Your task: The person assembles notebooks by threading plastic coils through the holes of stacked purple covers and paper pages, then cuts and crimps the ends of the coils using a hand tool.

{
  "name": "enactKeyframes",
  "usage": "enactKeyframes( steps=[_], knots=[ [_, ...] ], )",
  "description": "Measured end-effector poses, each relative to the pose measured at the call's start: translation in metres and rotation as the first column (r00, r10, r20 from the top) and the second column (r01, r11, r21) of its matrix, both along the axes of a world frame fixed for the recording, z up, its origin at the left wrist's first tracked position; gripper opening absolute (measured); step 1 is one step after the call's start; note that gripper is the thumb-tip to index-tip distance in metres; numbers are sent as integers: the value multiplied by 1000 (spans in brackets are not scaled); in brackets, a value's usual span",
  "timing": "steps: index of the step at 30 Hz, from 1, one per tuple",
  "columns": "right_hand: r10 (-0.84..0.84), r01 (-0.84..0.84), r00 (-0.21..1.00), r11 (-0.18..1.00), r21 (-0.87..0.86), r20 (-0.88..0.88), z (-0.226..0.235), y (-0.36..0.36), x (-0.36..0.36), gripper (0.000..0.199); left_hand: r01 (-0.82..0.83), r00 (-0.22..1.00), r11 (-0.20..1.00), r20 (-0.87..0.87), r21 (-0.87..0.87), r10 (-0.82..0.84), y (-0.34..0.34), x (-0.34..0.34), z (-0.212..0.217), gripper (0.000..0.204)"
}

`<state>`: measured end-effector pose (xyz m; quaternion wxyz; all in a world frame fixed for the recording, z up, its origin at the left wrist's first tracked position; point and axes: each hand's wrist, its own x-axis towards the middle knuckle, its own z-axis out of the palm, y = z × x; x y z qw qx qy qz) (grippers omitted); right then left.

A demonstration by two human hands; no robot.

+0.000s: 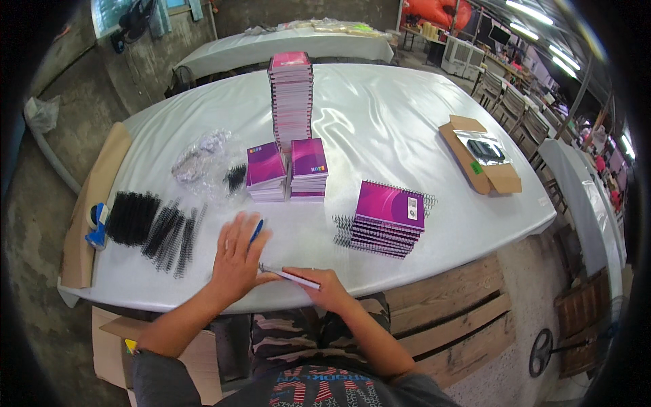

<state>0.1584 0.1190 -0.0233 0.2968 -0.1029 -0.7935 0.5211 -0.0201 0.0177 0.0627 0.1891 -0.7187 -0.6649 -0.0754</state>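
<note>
My right hand (325,288) grips a thin notebook (300,278), seen almost edge-on near the table's front edge. To its left, my left hand (236,261) is open with fingers stretched out, slightly blurred, its thumb close to the notebook's end. A blue pen (255,233) shows by the left fingertips; whether they touch it I cannot tell. Black spiral binding coils (134,218) lie in rows on the left. Two short piles of purple-covered notebooks (308,163) stand beyond my hands. At the right is a stack of spiral-bound purple notebooks (390,207), coils sticking out at its sides.
A tall stack of notebooks (291,102) rises behind the short piles. Crumpled clear plastic (203,159) lies left of them. A blue tape dispenser (97,227) sits at the left edge by a cardboard sheet (95,197). An opened cardboard box (468,159) is at the right.
</note>
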Motion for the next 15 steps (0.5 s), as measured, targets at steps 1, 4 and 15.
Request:
enactKeyframes(
  steps=[1,4,15],
  knots=[
    [0,0,1000,1000,0,-2,-1,-5,2,34,-87,996,955,29,283,82,-6,6,-16,78],
    [-54,54,998,998,-10,-18,-3,-26,0,41,-11,984,978,169,-210,47,-72,22,-95,108],
    [-7,32,993,977,209,-119,-8,-39,7,48,230,968,968,123,-100,-217,-104,26,-139,111]
  ],
)
